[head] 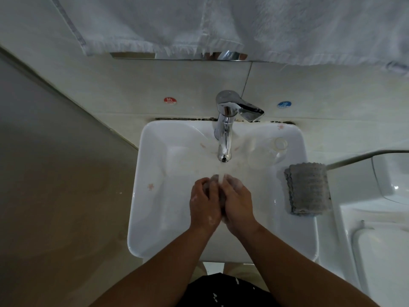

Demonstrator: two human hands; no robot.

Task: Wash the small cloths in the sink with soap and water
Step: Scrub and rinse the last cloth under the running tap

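Observation:
Over the middle of the white sink [152, 196], my left hand [204, 202] and my right hand [238, 204] are pressed together around a small grey cloth [222, 198]. Only a dark strip of it shows between the palms. Soap foam clings to both hands. A stack of folded grey cloths [308, 188] lies on the sink's right rim, apart from my hands. The chrome tap [224, 138] stands behind my hands; I cannot tell whether water runs from it.
White towels [199, 25] hang above the sink against the tiled wall. Red hot [170, 100] and blue cold [284, 104] stickers flank the tap. A clear cup [267, 151] sits on the rim at back right. A toilet [376, 218] stands at right.

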